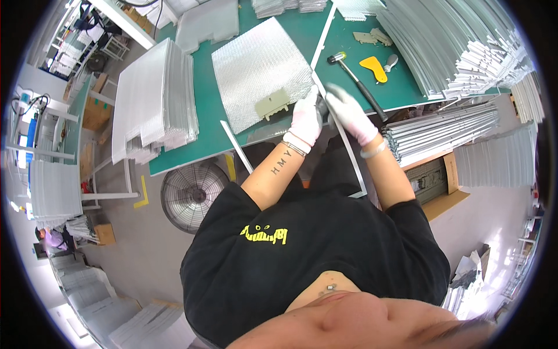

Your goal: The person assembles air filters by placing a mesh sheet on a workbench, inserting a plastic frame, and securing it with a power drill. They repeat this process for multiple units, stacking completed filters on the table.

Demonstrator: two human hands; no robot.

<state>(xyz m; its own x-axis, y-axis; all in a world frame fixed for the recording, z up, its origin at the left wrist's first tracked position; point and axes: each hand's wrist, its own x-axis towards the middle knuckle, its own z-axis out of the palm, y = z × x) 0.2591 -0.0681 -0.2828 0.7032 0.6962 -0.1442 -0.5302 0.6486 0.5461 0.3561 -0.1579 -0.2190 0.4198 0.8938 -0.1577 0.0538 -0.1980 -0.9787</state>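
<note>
Both gloved hands at the mesh panel [256, 72]'s near-right corner. Left hand [306, 116] fingers curled, pinching the metal strip [340, 125] at that corner; right hand [349, 113] gripping it just beside. Strip's long axis runs from the corner toward the body. Hammer [354, 78] right of panel, nearer right hand.

An open brown cardboard box [443, 185] stands under the bench; another [104, 234] sits far left.

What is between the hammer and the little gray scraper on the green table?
In the head view, a yellow scraper lies on the green table between the hammer and the gray scraper.
</note>
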